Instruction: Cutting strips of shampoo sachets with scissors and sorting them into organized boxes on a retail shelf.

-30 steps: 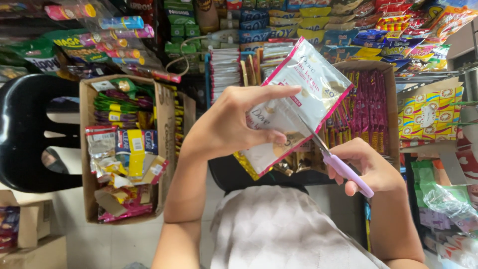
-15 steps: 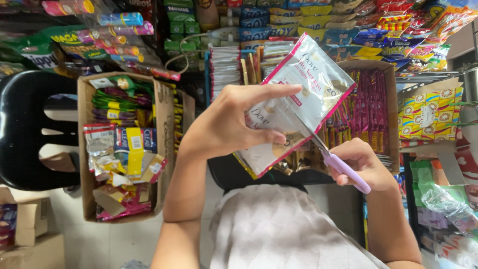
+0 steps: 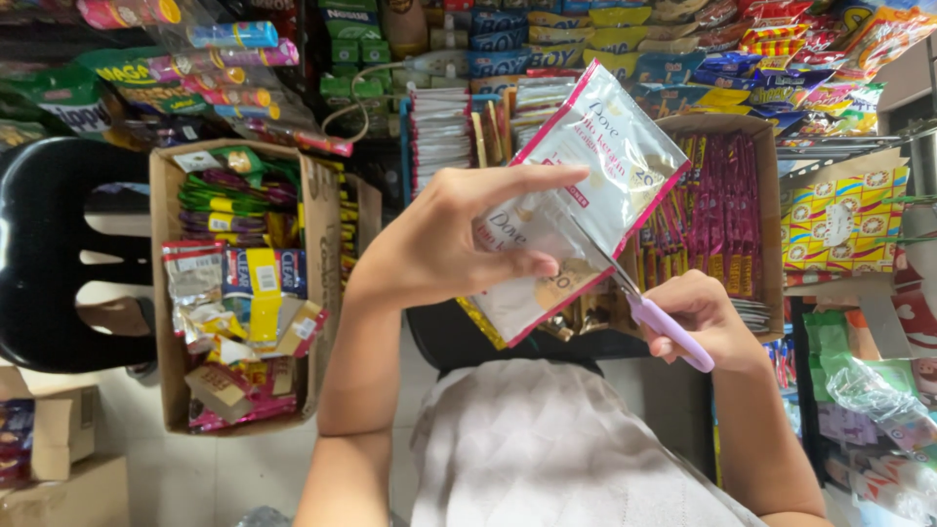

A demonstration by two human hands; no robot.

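Nearest the camera, a lap covered in pale grey cloth (image 3: 547,449) fills the bottom of the view, with both forearms rising from it. The right hand (image 3: 712,317) is clenched around the lilac handle of a pair of scissors (image 3: 656,322), whose blades run up and to the left into the strip of sachets (image 3: 576,200). The left hand (image 3: 459,239) is grasping that strip from its left side, thumb across the front and forefinger stretched along the top edge. The strip is silvery with pink borders, held tilted in the air between the two hands, above the lap and not resting on anything; the scissors meet it at its lower right edge.

Just beyond, to the left, an open cardboard box (image 3: 322,283) stands on the floor, packed with small green, yellow and pink packets. Beside it is a black plastic chair (image 3: 49,254). Behind the strip, a second cardboard box (image 3: 766,224) holds rows of dark pink sachets. Farthest back, shelves (image 3: 625,29) are crammed with colourful snack packets.
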